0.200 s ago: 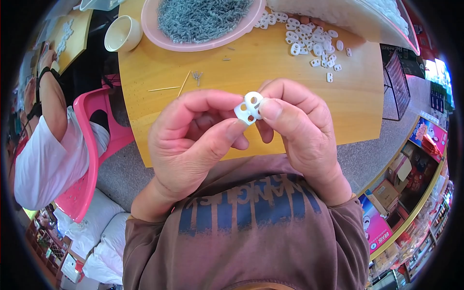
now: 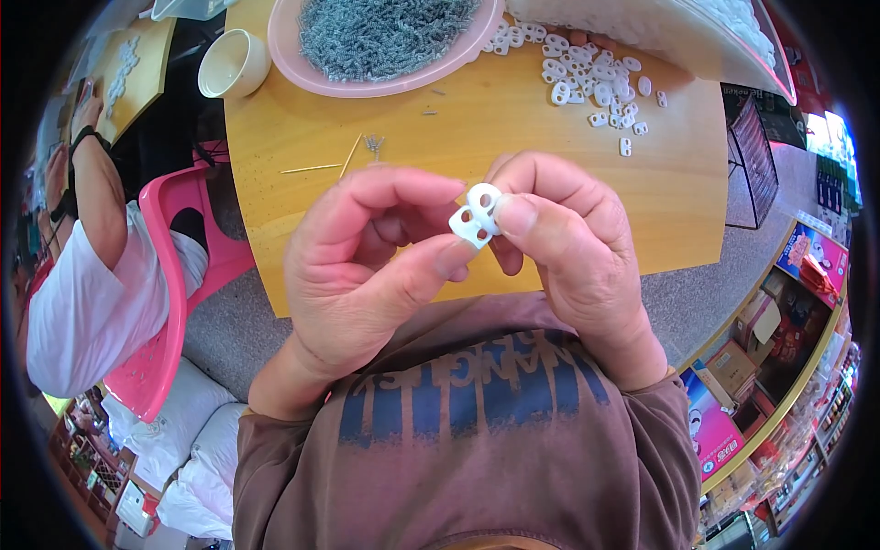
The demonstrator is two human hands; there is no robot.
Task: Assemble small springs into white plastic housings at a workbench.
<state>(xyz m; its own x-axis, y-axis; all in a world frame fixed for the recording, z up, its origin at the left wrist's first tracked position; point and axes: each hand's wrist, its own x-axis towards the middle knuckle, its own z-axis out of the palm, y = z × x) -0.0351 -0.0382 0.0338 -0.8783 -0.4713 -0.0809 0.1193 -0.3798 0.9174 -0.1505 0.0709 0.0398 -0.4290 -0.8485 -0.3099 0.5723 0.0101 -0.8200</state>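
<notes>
The right hand (image 2: 577,243) has its grip pinching the white plastic pieces (image 2: 474,225), thumb on the near face and bent fingers behind; the pieces, one with a rounded end and one squarish, lie crossed against each other, their round holes showing, between the two hands and above the near part of the tabletop (image 2: 660,220); the left hand (image 2: 353,266) touches their lower edge with its thumb, its index finger arched near the rounded end, though I cannot tell whether this grip is pressed together on them; farther off, a pink basin (image 2: 282,60) holds a heap of grey coiled springs (image 2: 385,37), with a cream bowl (image 2: 215,81) just beside it on the left; two thin wooden sticks (image 2: 309,169) lie near a small metal cluster (image 2: 373,145); at the far right, loose white pieces (image 2: 602,93) spread out below a clear bin (image 2: 706,69); on the left, a person in a white shirt (image 2: 87,302) sits on a pink chair (image 2: 158,275).
</notes>
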